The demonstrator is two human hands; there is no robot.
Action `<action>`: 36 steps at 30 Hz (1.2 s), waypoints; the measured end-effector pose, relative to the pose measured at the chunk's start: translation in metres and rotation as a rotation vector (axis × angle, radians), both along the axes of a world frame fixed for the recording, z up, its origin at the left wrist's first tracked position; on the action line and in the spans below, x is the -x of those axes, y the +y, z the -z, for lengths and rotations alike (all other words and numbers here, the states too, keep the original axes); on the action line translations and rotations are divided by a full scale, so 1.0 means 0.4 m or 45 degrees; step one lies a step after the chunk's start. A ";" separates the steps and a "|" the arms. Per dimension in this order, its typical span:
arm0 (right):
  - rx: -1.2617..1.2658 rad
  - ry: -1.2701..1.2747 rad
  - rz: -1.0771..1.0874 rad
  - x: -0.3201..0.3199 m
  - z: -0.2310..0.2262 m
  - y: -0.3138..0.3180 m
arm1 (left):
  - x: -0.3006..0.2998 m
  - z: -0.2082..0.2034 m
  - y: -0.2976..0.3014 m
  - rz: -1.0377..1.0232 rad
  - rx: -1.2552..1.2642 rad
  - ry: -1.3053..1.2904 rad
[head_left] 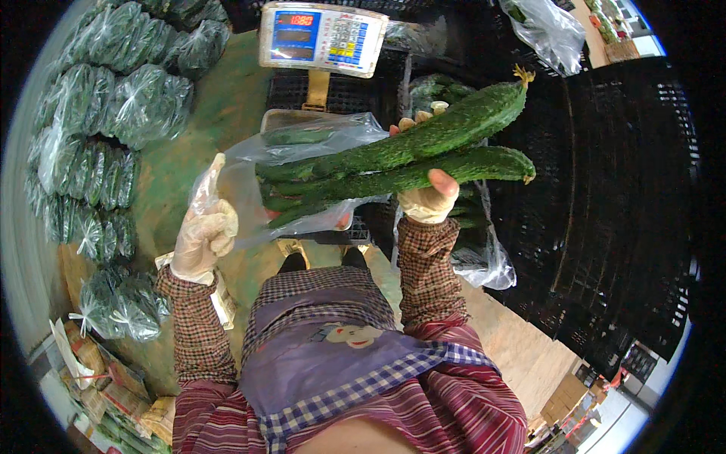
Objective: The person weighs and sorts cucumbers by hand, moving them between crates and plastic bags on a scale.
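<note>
Two long dark-green cucumbers, an upper one [461, 117] and a lower one [480, 163], lie side by side in my right hand [428, 198]. Its thumb presses the near side, and fingertips show beyond the far side. The cucumbers' left ends are inside a clear plastic bag [246, 223], where more green shows. My gloved left hand [203, 238] is at the bag's left edge, index finger stretched up and the other fingers curled, apparently gripping the film. Beneath the bag, a scale's tray [276, 117] is partly hidden.
The scale's display panel [325, 39] stands ahead on a post [317, 91]. Bagged cucumbers [151, 98] are stacked along the left. Black plastic crates [620, 197] rise at the right. Behind my right hand, more cucumbers sit in a clear bag [495, 261].
</note>
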State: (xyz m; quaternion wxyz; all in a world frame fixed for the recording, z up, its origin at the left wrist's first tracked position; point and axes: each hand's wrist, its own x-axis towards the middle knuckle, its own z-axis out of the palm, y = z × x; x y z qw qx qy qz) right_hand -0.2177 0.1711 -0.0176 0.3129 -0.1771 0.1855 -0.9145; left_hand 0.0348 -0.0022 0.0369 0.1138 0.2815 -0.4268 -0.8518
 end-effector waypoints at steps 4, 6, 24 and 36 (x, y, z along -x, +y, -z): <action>-0.277 0.410 0.055 -0.087 0.061 -0.050 | 0.012 -0.008 -0.011 -0.054 -0.014 0.011; -0.700 1.217 0.198 -0.090 0.075 -0.047 | 0.015 -0.009 -0.021 -0.097 -0.032 0.055; -1.768 1.642 0.052 -0.148 0.281 0.109 | 0.028 0.070 -0.085 -0.113 0.000 0.012; -1.644 2.040 -0.099 -0.030 0.333 -0.044 | 0.061 0.043 -0.073 -0.014 -0.169 0.102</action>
